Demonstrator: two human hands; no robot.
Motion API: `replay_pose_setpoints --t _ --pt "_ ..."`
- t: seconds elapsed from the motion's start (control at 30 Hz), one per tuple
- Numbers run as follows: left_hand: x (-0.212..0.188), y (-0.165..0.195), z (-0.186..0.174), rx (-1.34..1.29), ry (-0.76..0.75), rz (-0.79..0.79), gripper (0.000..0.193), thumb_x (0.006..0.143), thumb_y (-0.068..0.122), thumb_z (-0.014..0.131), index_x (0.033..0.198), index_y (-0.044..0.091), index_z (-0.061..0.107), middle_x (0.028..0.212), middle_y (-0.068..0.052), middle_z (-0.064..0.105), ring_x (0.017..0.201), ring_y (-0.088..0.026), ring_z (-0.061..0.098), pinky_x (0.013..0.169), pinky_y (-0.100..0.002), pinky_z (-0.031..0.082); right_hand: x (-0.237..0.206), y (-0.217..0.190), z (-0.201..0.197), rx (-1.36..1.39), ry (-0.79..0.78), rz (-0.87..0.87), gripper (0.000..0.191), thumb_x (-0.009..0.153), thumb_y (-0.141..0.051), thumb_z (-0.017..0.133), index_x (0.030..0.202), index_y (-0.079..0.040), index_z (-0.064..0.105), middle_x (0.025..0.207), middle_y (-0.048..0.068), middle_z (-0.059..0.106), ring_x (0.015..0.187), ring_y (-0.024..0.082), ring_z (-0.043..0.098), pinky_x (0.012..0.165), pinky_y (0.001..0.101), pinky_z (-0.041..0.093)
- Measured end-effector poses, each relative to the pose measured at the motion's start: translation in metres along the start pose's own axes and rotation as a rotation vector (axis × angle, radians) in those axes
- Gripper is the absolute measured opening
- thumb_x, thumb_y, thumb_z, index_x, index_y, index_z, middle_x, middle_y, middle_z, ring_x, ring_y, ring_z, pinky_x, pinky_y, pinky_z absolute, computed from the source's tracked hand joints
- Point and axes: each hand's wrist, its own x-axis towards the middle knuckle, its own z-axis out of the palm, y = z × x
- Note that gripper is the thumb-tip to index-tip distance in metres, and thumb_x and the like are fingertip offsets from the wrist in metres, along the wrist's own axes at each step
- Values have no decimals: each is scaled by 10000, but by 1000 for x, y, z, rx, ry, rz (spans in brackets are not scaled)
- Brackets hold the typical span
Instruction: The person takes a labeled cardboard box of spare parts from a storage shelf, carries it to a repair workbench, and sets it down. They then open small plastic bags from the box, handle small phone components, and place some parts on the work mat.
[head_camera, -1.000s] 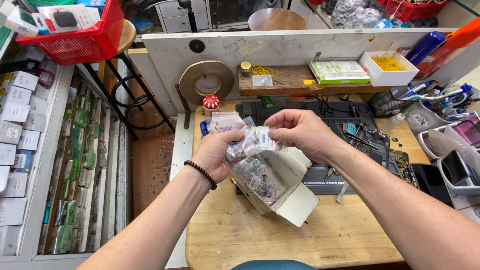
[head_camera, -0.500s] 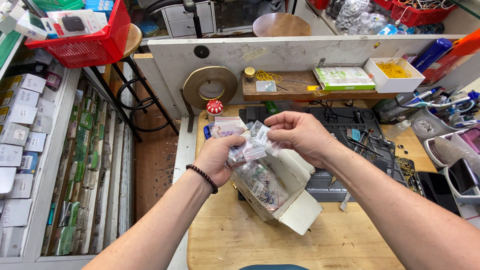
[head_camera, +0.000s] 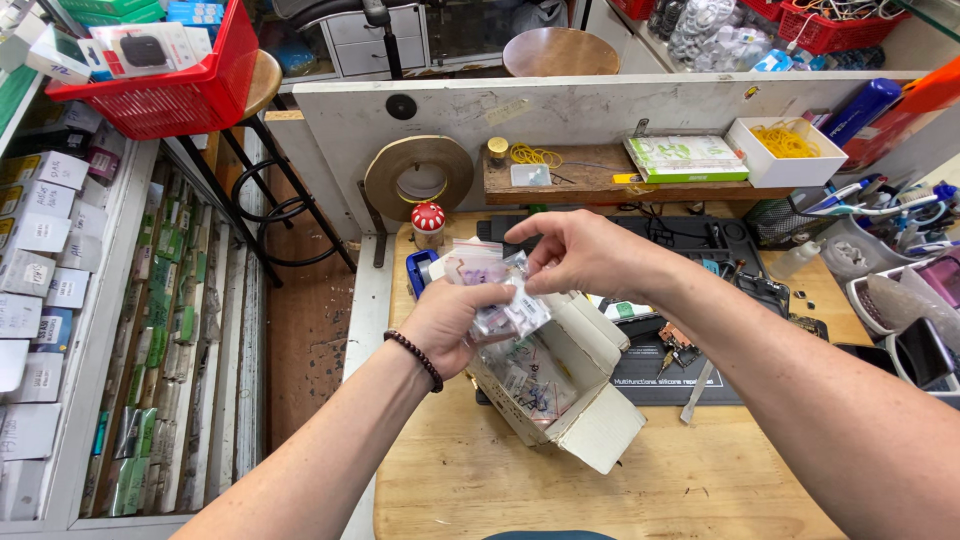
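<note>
Our hands sort small clear bags over an open white box.

Both our forearms reach in from the near edge of the wooden worktop (head_camera: 700, 480) and meet above the white cardboard box (head_camera: 585, 400), which lies open near its middle with more bags inside. Our left hand (head_camera: 450, 325) curls shut around a bundle of small clear plastic bags (head_camera: 495, 290). Our right hand (head_camera: 585, 255) arches over them, thumb and forefinger pinching one bag's top edge, the other fingers loosely spread.
</note>
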Motion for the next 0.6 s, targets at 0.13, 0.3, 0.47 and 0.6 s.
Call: replay_pose_setpoints --t 0.13,0.3,0.47,0.6 --pt "2 -3 3 -19 95 45 335 819 -93 683 1141 -5 650 1027 -128 734 890 -262 748 745 -417 658 7 1 7 207 153 -1 557 842 -125 770 1372 -36 624 987 42 768 851 101 704 760 261 584" --pt "-1 2 -4 -68 134 113 339 819 -85 670 1144 12 663 1039 -119 744 882 -254 750 707 -404 654 3 17 9 321 146 176 465 865 -129 750 1311 -64 638 978 44 768 888 114 715 744 304 584" --pt "-2 2 -7 -73 111 95 337 852 -59 662 1179 16 641 1063 -119 731 892 -245 743 688 -389 656 4 32 17 409 204 128 310 878 -92 753 1166 11 698 942 61 767 844 132 729 736 296 605" --pt "-4 0 -6 -62 76 51 351 854 -50 654 1196 23 620 1077 -121 723 888 -250 743 657 -390 651 6 35 18 394 235 52 211 899 -95 733 1095 -18 745 914 54 759 808 116 716 719 283 611"
